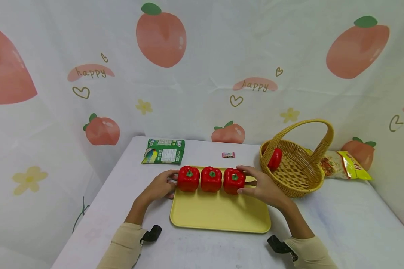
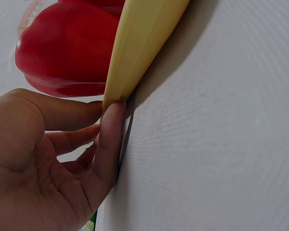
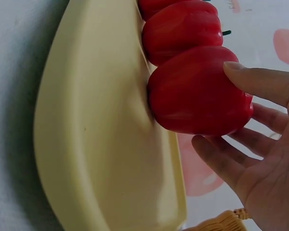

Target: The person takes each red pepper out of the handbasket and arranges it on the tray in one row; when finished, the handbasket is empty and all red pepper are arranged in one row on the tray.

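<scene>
Three red bell peppers with green stems stand in a row along the far side of a yellow tray. With thumb and fingers, my right hand grips the rightmost bell pepper, which stands on the tray in the right wrist view. The middle bell pepper sits between its neighbours, untouched. At the tray's left edge, my left hand pinches the rim between thumb and finger, right beside the leftmost bell pepper.
A wicker basket with a tall handle stands right of the tray, close to my right forearm, with a red pepper inside. Behind it lies a yellow snack bag. A green packet and a small pink wrapped candy lie at the back.
</scene>
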Available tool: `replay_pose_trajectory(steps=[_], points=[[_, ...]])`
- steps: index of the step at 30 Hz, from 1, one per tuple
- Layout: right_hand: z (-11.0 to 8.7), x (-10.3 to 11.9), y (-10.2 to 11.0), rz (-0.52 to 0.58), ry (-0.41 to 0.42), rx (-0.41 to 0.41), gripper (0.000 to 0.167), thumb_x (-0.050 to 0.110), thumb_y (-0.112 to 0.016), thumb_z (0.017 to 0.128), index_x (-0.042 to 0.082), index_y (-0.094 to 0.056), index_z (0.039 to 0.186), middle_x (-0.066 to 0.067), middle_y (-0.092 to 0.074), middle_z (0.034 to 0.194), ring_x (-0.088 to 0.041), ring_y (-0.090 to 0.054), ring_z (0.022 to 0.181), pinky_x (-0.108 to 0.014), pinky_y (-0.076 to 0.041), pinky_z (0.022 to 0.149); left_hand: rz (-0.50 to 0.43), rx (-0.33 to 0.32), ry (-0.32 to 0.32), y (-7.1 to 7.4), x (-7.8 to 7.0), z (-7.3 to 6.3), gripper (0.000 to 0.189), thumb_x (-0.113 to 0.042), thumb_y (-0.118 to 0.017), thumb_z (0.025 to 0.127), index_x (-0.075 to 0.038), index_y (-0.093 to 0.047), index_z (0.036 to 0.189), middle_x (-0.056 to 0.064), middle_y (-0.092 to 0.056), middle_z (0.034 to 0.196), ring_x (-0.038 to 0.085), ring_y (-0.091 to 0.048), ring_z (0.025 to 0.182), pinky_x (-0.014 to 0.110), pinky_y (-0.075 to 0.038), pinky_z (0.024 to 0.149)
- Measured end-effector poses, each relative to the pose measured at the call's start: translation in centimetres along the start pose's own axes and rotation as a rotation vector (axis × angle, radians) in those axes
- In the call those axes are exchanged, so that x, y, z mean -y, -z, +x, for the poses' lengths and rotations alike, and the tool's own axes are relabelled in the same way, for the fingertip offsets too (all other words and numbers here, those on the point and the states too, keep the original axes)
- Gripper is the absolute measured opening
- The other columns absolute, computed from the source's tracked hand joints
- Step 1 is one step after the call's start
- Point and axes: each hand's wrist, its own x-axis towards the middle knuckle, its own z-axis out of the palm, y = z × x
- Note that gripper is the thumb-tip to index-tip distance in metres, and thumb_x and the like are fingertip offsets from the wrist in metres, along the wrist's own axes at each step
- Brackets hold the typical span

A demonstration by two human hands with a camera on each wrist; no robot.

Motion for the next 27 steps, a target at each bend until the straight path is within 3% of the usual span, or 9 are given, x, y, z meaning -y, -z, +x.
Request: replay_pose_trajectory(steps=[10,27], points=[[-0.17,0.09,0.13,-0.051,-0.042,0.002,0.079,0.026,-0.084,0.089,0.008,-0.048,0.157,-0.016,-0.054,0.156,-0.042,-0.061,0.132,-0.059,-0.055,0.106,0.006,-0.01,0.005,-0.05,-0.15,-0.04,0.059,-0.003,-0.062,0.092,-0.004,-0.055,0.15,0.017,-0.064,0.132,0.022,-0.068,0.096,0.034,-0.066,0.071],[-0.13,-0.02,-0.13,-0.033,-0.05,0.026,0.081,0.029,-0.084,0.09,0.006,-0.047,0.158,-0.015,-0.058,0.153,-0.041,-0.061,0.134,-0.058,-0.055,0.106,0.007,-0.019,0.01,-0.19,-0.2,-0.01,0.058,-0.002,-0.062,0.093,-0.003,-0.055,0.15,0.016,-0.064,0.131,0.023,-0.068,0.098,0.034,-0.066,0.07]])
